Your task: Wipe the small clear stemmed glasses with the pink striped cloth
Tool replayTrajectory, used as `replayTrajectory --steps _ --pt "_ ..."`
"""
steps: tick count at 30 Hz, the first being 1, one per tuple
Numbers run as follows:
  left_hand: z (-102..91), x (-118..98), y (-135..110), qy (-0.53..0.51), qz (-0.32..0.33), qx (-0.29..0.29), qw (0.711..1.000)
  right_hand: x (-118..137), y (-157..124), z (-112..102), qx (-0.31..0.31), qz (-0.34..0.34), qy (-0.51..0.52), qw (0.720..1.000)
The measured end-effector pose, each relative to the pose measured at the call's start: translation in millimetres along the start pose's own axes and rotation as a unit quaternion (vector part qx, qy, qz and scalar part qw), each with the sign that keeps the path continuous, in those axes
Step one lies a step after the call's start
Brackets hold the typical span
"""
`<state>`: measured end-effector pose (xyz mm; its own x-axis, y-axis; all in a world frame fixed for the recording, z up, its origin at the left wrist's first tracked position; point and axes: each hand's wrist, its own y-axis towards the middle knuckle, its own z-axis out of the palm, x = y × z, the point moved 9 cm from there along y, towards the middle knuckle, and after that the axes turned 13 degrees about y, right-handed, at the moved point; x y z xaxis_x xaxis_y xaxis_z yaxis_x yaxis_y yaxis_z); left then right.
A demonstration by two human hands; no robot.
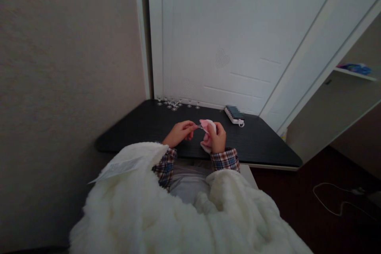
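Above the near part of the black table, my left hand (179, 132) is closed in a pinch on one end of a small clear stemmed glass (199, 126). My right hand (218, 138) grips a pink and white cloth (205, 142), which covers the other end of the glass. How far the cloth reaches round or into the glass cannot be made out. Several similar small stemmed glasses (174, 106) stand grouped at the table's back left, two of them a little apart to the right.
The black table (131, 131) meets a white panel (190, 27) behind and a wall (74, 47) on the left. A phone (235, 112) lies on a white object with a ring at the back right. A white cable (327, 206) trails on the floor.
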<state>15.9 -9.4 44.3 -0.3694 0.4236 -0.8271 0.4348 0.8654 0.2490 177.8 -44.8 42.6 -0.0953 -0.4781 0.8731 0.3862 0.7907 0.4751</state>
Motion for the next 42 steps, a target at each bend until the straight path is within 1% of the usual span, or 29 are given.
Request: replayTrajectory --steps 7,16,21,27,31,37,42 --pt "-1.9 -3.4 -1.6 0.009 -0.001 -0.002 1.0 3.6 -0.4 1.3 0.011 -0.009 -0.015 1.0" --pt "-5.3 2.6 0.5 -0.003 -0.01 -0.022 1.0 5.3 -1.2 8.1 0.036 -0.008 -0.004 0.999" --pt "-6.3 0.8 0.2 0.002 -0.002 -0.027 1.0 5.1 -1.5 7.1 0.031 0.002 -0.008 0.999" --pt "-6.1 1.6 0.3 0.003 -0.013 -0.027 1.0 5.0 -0.1 8.0 0.035 -0.001 -0.014 0.999" --pt "-6.2 3.1 1.0 0.003 -0.004 -0.032 0.999 3.2 -0.5 9.1 0.042 0.006 -0.02 0.999" --pt "-7.2 3.8 0.7 -0.006 0.003 -0.044 0.999 5.7 -1.5 7.2 0.033 0.009 -0.028 0.999" --pt "-5.7 0.0 0.3 0.005 0.028 -0.032 0.999 4.8 -1.1 6.3 0.029 0.008 -0.024 0.999"
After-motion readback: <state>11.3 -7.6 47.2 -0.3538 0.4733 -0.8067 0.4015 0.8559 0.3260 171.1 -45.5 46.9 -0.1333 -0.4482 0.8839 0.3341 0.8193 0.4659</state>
